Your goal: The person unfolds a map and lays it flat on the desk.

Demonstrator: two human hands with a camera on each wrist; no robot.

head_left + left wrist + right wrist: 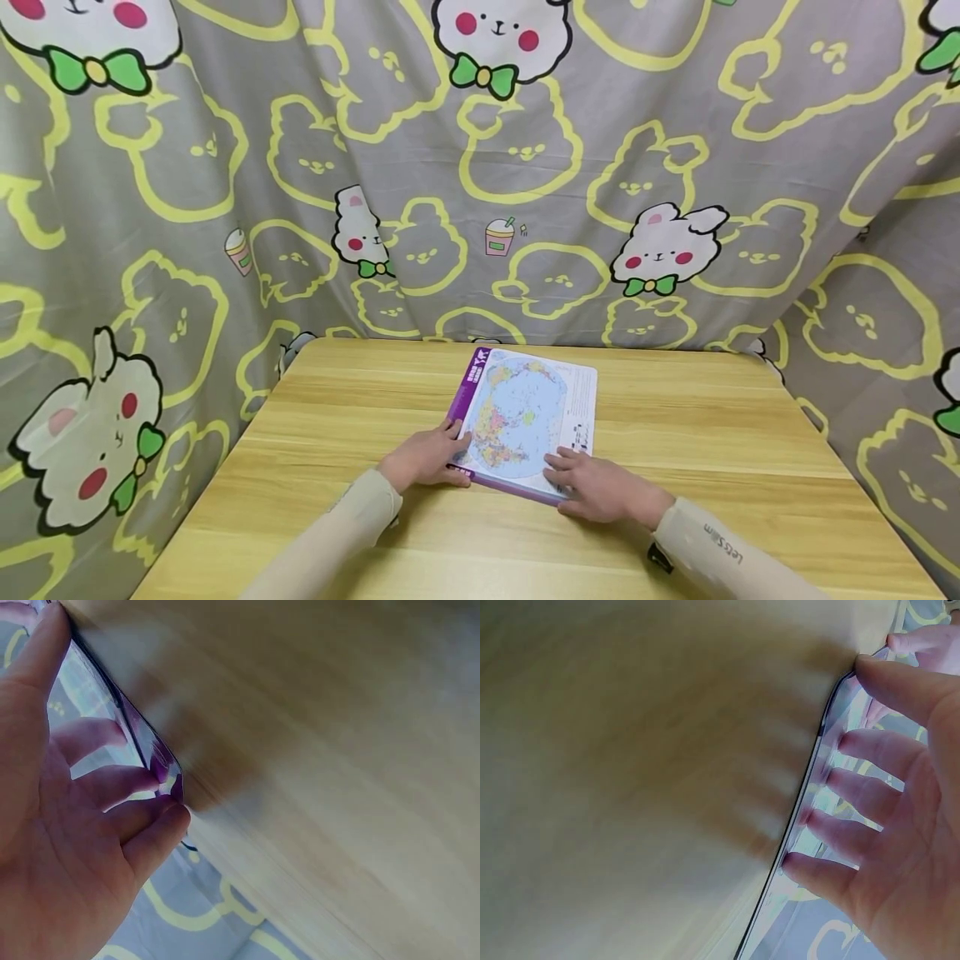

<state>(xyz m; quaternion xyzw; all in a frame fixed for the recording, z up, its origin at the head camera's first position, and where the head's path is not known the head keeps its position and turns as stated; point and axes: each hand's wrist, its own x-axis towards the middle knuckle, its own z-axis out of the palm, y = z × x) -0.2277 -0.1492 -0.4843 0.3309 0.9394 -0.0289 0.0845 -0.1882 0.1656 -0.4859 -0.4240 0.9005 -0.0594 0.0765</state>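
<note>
A flat, book-like item with a world map (528,408) on its top and a purple strip (468,383) down its left side lies on the wooden table. My left hand (427,454) is at its near left corner, fingers along the purple side and thumb by the near edge. On the near right corner, my right hand (600,487) has its fingertips resting over the map's edge, the thumb low at the front. In the right wrist view, the fingers (874,787) reach fairly straight to the item's dark rim. The left wrist view shows gently bent fingers (127,784) touching its glossy purple side.
The light wooden table (675,433) extends around the item on all sides. Behind it and at both sides hangs a grey curtain (420,158) printed with yellow outlines and white rabbits, close to the table's back edge.
</note>
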